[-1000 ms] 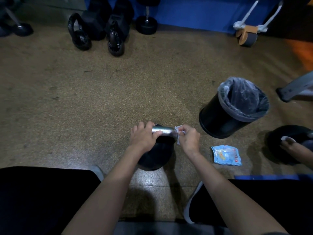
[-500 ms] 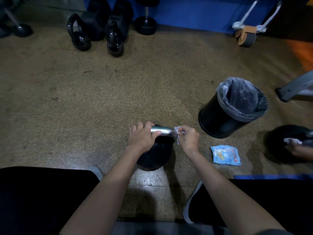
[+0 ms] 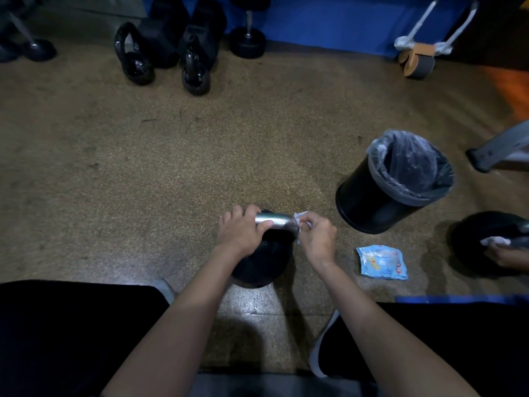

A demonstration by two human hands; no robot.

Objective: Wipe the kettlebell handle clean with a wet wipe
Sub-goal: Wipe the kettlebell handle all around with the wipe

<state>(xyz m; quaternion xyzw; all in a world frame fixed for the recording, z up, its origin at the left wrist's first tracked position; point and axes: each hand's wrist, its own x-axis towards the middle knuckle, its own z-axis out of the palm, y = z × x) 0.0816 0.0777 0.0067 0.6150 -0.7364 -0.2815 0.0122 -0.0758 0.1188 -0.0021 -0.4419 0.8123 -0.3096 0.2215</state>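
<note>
Kettlebell (image 3: 262, 262) on speckled gym floor (image 3: 171, 173); left hand (image 3: 243, 234) grips handle (image 3: 276, 220), right hand (image 3: 317, 239) pinches wet wipe (image 3: 299, 217).

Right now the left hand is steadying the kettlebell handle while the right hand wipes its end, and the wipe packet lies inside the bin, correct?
Not quite. In the head view the wipe packet lies on the floor beside the bin, not inside. The rest holds: left hand grips the kettlebell handle, right hand holds the wipe.
</note>
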